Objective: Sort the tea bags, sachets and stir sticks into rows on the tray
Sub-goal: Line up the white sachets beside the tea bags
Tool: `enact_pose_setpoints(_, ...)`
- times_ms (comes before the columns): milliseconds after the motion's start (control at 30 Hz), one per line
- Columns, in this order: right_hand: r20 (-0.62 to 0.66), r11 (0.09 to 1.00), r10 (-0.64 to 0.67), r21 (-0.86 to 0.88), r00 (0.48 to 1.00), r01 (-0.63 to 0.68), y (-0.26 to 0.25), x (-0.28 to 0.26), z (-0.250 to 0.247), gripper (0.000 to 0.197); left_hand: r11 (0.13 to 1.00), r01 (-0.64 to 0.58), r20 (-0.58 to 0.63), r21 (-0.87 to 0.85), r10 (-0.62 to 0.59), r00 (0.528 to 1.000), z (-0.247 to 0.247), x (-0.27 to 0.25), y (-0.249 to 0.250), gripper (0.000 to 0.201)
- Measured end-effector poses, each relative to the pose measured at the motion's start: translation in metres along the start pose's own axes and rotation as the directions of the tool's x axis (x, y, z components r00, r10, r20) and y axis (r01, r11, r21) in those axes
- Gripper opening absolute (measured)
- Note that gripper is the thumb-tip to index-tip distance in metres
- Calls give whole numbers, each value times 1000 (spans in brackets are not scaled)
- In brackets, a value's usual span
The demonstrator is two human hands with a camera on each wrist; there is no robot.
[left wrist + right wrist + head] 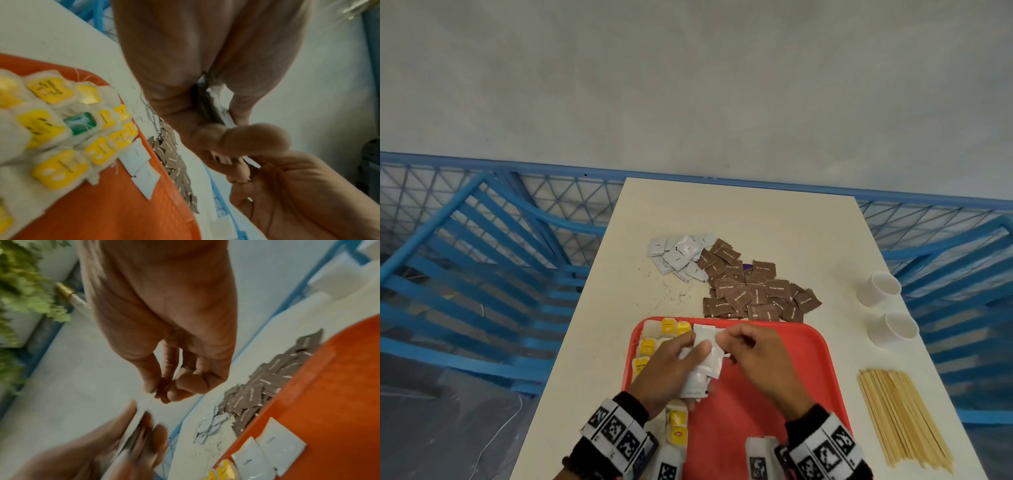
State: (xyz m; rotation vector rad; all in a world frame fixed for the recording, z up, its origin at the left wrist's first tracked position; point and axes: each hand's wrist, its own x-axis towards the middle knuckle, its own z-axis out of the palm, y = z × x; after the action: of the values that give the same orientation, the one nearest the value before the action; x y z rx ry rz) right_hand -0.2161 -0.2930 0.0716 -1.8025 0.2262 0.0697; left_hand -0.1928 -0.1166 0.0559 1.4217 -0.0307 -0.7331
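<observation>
While tea bags (647,346) with yellow tags are lined along the left edge of the red tray (774,404), a stack of white sachets (702,370) is held above it in the closed grip of the left hand (667,370). One white sachet at the top of the stack is pinched by the fingertips of the right hand (760,359). Beyond the tray, loose white sachets (681,255) and brown sachets (753,291) are piled on the surface (774,219). Two white cups (878,287) and stir sticks (904,418) are seen at the right.

Left hand (185,81) grip on white sachets (218,110) above tray (115,211) of tea bags (51,91)
</observation>
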Motion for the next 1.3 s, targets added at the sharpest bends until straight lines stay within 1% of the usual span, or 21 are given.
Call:
enact_pose_setpoints(67, 25, 997, 68, 18, 997, -68, 7, -3, -7, 20, 997, 12, 30, 73, -15, 999, -5, -6, -9, 30)
enact_pose_setpoints(133, 112, 992, 123, 1, 986, -124, 14, -9, -6, 17, 991, 8, 66, 136, -17, 998, -7, -12, -19, 26)
enact_pose_setpoints(200, 225, 992, 116, -68, 967, -103, 21, -14, 3, 11, 966, -23, 74, 258, 4, 997, -9, -14, -31, 28)
enact_pose_setpoints(233, 258, 992, 106, -96, 960, -84, 25, -15, 8, 10, 942, -32, 71, 334, 9, 997, -9, -14, -36, 29)
enact_pose_setpoints(267, 260, 991, 107, -102, 960, -83, 27, -16, 13, 10, 921, -26, 63, 389, 2, 998, -10, -15, -40, 30)
enact_pose_setpoints(300, 239, 991, 117, -89, 964, -98, 28, -15, 17, 12, 912, -13, 52, 410, -9, 999, -11, -17, -44, 31)
enact_pose_setpoints(333, 191, 990, 134, -61, 972, -125, 30, -15, 19, 14, 919, 4, 36, 395, -20, 999, -12, -18, -46, 31)
enact_pose_setpoints(400, 110, 977, 203, 44, 973, -209, 36, -14, 20, 17, 961, 43, -20, 274, -39, 999, -15, -22, -51, 33)
enact_pose_setpoints(433, 120, 962, 252, 76, 960, -262, 39, -16, 20, 19, 974, 66, -59, 215, -54, 997, -16, -23, -52, 34)
enact_pose_setpoints(467, 156, 947, 299, 75, 942, -313, 42, -18, 21, 21, 979, 83, -96, 185, -66, 993, -18, -23, -52, 34)
enact_pose_setpoints(533, 211, 927, 362, 23, 908, -375, 48, -23, 23, 25, 971, 96, -130, 220, -68, 989, -21, -21, -57, 34)
enact_pose_setpoints(567, 207, 922, 379, 5, 902, -388, 52, -22, 24, 27, 962, 94, -127, 256, -63, 990, -22, -19, -59, 34)
enact_pose_setpoints(633, 154, 919, 394, -31, 906, -394, 59, -14, 24, 28, 957, 102, -128, 273, -69, 989, -23, -18, -61, 32)
enact_pose_setpoints(700, 60, 916, 398, -83, 916, -392, 68, -2, 23, 26, 969, 155, -151, 194, -127, 980, -26, -20, -59, 27)
enact_pose_setpoints(767, -24, 905, 402, -139, 915, -401, 80, 9, 22, 32, 970, 209, -163, 121, -188, 969, -30, -25, -54, 26)
enact_pose_setpoints(833, -48, 889, 420, -179, 906, -421, 88, 16, 26, 37, 967, 223, -165, 124, -202, 965, -36, -29, -51, 27)
enact_pose_setpoints(933, -92, 869, 414, -257, 905, -424, 95, 22, 37, 29, 961, 217, -173, 172, -187, 967, -41, -32, -49, 29)
enact_pose_setpoints(1000, -125, 863, 397, -288, 909, -416, 96, 25, 41, 28, 956, 211, -189, 204, -173, 967, -42, -32, -49, 29)
enact_pose_setpoints(1133, -172, 841, 397, -326, 902, -432, 98, 27, 43, 25, 969, 214, -180, 124, -190, 965, -40, -34, -49, 28)
enact_pose_setpoints(1233, -212, 839, 369, -343, 905, -423, 100, 26, 44, 34, 967, 221, -172, 124, -199, 965, -39, -34, -49, 32)
enact_pose_setpoints(1300, -217, 850, 343, -344, 914, -400, 101, 24, 43, 33, 969, 224, -165, 104, -205, 965, -39, -34, -49, 34)
